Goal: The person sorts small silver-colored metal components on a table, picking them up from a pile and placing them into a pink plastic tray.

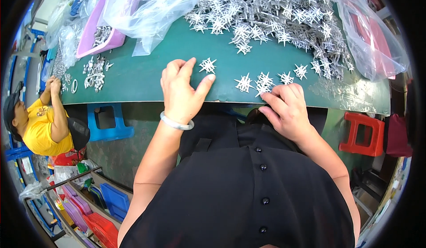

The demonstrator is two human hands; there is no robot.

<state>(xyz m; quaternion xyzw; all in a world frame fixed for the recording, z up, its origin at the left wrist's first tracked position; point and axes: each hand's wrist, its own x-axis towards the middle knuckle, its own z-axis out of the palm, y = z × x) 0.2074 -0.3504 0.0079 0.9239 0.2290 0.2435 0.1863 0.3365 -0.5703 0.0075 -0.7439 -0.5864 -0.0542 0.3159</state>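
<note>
My left hand (pixel 183 90), with a pale bangle (pixel 176 123) on its wrist, is over the green table's front edge. Its thumb and forefinger stand apart around one spiky silver star-shaped metal piece (pixel 207 65), with a gap showing on both sides. To the right, my right hand (pixel 287 110) has curled fingers, the thumb lower and apart from the forefinger. That forefinger's tip touches a spiky metal piece (pixel 262 89) in a small cluster. Other loose pieces lie close by: one star piece (pixel 243 83) to the left, another (pixel 300 71) to the right.
A large heap of spiky metal pieces (pixel 266 12) covers the table's far side. Clear plastic bags (pixel 153 17), a pink tub (pixel 100 35) and small metal parts (pixel 94 75) lie left. A person in yellow (pixel 49 128) works there. Blue (pixel 111 123) and red stools (pixel 362 134) flank me.
</note>
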